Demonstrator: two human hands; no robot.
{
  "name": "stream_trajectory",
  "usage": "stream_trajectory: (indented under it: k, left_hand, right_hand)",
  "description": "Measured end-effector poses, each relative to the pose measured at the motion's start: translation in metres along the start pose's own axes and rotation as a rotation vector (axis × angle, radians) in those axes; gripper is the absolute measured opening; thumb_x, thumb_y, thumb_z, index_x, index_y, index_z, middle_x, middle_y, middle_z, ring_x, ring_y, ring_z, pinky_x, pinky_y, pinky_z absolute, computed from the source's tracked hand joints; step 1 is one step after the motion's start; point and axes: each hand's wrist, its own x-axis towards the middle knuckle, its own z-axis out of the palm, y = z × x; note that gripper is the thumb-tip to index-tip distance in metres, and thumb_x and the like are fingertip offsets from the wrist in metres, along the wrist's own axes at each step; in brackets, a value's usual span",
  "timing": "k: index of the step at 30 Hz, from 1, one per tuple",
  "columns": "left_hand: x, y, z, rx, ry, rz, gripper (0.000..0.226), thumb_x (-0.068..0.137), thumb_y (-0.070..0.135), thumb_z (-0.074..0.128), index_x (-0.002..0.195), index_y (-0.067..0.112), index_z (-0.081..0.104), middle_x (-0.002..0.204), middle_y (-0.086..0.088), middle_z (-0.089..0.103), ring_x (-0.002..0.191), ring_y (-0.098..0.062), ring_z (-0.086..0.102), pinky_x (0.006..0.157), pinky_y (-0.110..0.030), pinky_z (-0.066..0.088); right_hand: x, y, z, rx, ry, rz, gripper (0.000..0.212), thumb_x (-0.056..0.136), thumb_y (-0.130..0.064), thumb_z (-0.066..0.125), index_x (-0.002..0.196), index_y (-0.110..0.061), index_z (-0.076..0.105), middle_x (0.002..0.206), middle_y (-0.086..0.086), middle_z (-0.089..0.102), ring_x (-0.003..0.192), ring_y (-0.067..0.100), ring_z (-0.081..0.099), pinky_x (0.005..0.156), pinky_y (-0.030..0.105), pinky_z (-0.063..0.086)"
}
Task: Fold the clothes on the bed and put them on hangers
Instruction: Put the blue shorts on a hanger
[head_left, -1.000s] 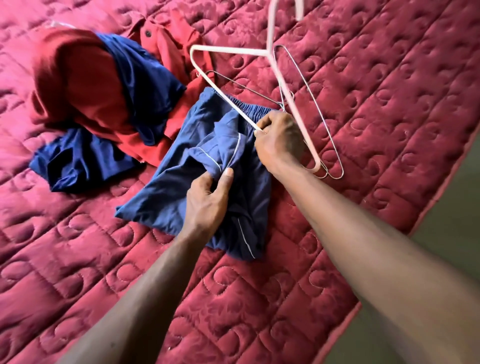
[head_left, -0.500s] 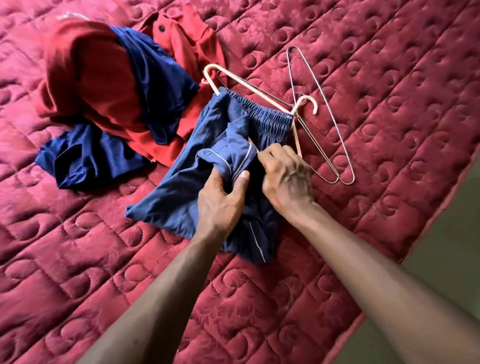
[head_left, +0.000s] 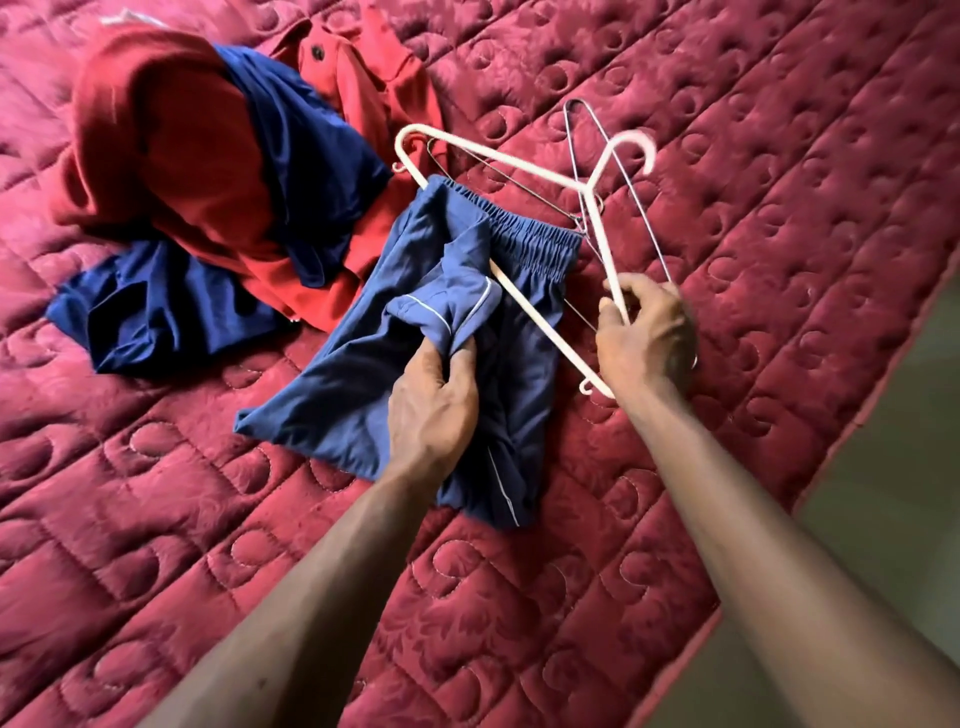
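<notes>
1. The left hand (head_left: 431, 410) pinches a bunched fold of the blue shorts (head_left: 337, 395) between thumb and curled fingers.
2. The right hand (head_left: 644, 338) grips one sloping arm of the white hanger (head_left: 519, 162), fingers wrapped round it near the lower corner.
3. The hanger's bottom bar runs under the raised fold of the shorts and comes out beside the elastic waistband; its hook points up and away to the right.
4. The shorts lie on a red quilt (head_left: 779, 156), partly over the bar.
5. Wire hangers (head_left: 643, 218) lie on the quilt beneath the white one.
6. A pile (head_left: 171, 156) of red and dark blue clothes sits at the upper left, just beside the shorts.
7. A strip of dull floor (head_left: 909, 467) shows past the quilt's right edge.
8. Both bare forearms reach forward from the bottom, the left one over the shorts, the right one over the quilt.
</notes>
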Motion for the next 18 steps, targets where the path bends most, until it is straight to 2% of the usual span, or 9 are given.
stream_trajectory:
  k: [2,5,8,9,11,14,15,16,18]
  left_hand:
    - [-0.003,0.003,0.001,-0.016,0.023,0.012,0.031,0.106,0.043,0.048,0.130,0.027,0.061,0.126,-0.006,0.070,0.121,-0.031,0.060,0.099,-0.043,0.045]
    - [-0.009,0.008,0.006,-0.102,0.165,0.181,0.032,0.107,0.037,0.050,0.126,0.014,0.062,0.115,-0.008,0.066,0.112,-0.030,0.060,0.097,-0.043,0.045]
    - [-0.010,0.018,0.012,-0.060,0.261,0.349,0.032,0.103,0.031,0.051,0.115,0.002,0.060,0.109,-0.016,0.058,0.102,-0.030,0.055,0.091,-0.041,0.043]
    - [-0.006,0.023,0.013,-0.008,0.199,0.367,0.030,0.100,0.027,0.053,0.117,0.003,0.058,0.113,-0.017,0.056,0.105,-0.030,0.053,0.091,-0.040,0.042]
    - [0.005,0.030,0.014,0.133,-0.039,0.367,0.036,0.091,0.024,0.059,0.124,0.009,0.054,0.125,-0.016,0.052,0.114,-0.033,0.053,0.091,-0.043,0.047]
    - [0.023,0.036,0.002,0.370,-0.375,0.404,0.082,0.071,0.042,0.053,0.151,0.025,0.047,0.137,-0.015,0.052,0.123,-0.033,0.057,0.100,-0.037,0.051]
    - [0.023,0.038,-0.006,0.341,-0.458,0.380,0.090,0.067,0.042,0.054,0.155,0.027,0.045,0.140,-0.014,0.054,0.124,-0.028,0.058,0.101,-0.030,0.049]
    - [0.020,0.038,-0.016,0.185,-0.535,0.302,0.092,0.065,0.036,0.058,0.156,0.025,0.046,0.140,-0.012,0.059,0.122,-0.020,0.059,0.098,-0.025,0.047]
    - [0.012,0.033,-0.032,-0.315,-0.566,0.060,0.079,0.067,0.023,0.064,0.146,0.023,0.058,0.133,-0.003,0.068,0.116,-0.010,0.060,0.095,-0.029,0.047]
  right_hand:
    - [-0.008,-0.002,-0.009,0.058,0.102,-0.143,0.021,0.091,-0.019,0.068,0.110,-0.025,0.074,0.101,0.001,0.065,0.092,0.024,0.062,0.084,0.035,0.047]
    - [-0.021,-0.002,-0.012,0.237,-0.036,-0.381,0.026,0.096,-0.017,0.063,0.119,-0.025,0.074,0.103,-0.004,0.070,0.081,0.015,0.070,0.079,0.037,0.056]
    - [-0.040,0.002,-0.009,0.217,-0.137,-0.571,0.029,0.101,-0.018,0.061,0.128,-0.019,0.072,0.098,-0.002,0.071,0.082,0.020,0.071,0.075,0.038,0.056]
    - [-0.048,0.004,-0.008,0.209,-0.152,-0.604,0.030,0.102,-0.018,0.060,0.129,-0.018,0.072,0.097,0.001,0.072,0.084,0.023,0.071,0.075,0.039,0.055]
    - [-0.061,0.011,-0.006,0.204,-0.194,-0.638,0.031,0.103,-0.017,0.059,0.131,-0.018,0.071,0.097,0.003,0.071,0.086,0.026,0.070,0.074,0.042,0.055]
    - [-0.073,0.021,-0.004,0.140,-0.258,-0.665,0.036,0.102,-0.015,0.059,0.136,-0.024,0.067,0.096,-0.002,0.064,0.081,0.025,0.067,0.070,0.047,0.055]
    - [-0.074,0.025,-0.004,0.133,-0.283,-0.665,0.036,0.102,-0.018,0.058,0.136,-0.025,0.066,0.099,-0.002,0.062,0.083,0.025,0.066,0.071,0.047,0.056]
    - [-0.072,0.026,-0.006,0.124,-0.306,-0.672,0.035,0.102,-0.021,0.058,0.136,-0.025,0.066,0.102,-0.001,0.062,0.086,0.024,0.066,0.074,0.046,0.056]
    - [-0.065,0.027,-0.011,0.052,-0.341,-0.718,0.031,0.100,-0.023,0.061,0.129,-0.025,0.070,0.106,0.001,0.060,0.094,0.025,0.061,0.081,0.045,0.054]
